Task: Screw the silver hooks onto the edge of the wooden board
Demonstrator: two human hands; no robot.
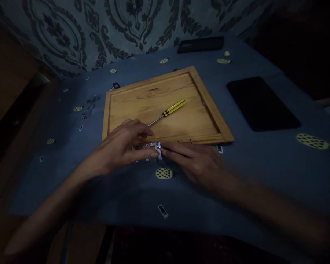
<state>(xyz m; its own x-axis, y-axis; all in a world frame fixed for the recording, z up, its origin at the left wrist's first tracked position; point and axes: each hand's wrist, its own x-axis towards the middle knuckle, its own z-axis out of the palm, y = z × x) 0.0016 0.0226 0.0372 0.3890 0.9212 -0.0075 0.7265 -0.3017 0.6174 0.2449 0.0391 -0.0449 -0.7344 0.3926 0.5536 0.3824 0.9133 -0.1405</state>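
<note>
A small silver metal hinge lies against the near edge of a framed wooden panel. My left hand curves over that edge, its thumb pressed along the hinge and its index finger arched above. From the right, the fingers of my right hand are held together, their tips gripping the hinge's right end. Parts of the hinge are hidden by my left thumb. On the panel rests a screwdriver with a yellow and black handle, its tip hidden behind my left hand. Small dark holes show in the near edge.
Loose metal pieces and small screws lie left of the panel on a blue patterned cloth. A black tablet-like slab is at the right. Behind lie a dark oblong case and a small pale round object.
</note>
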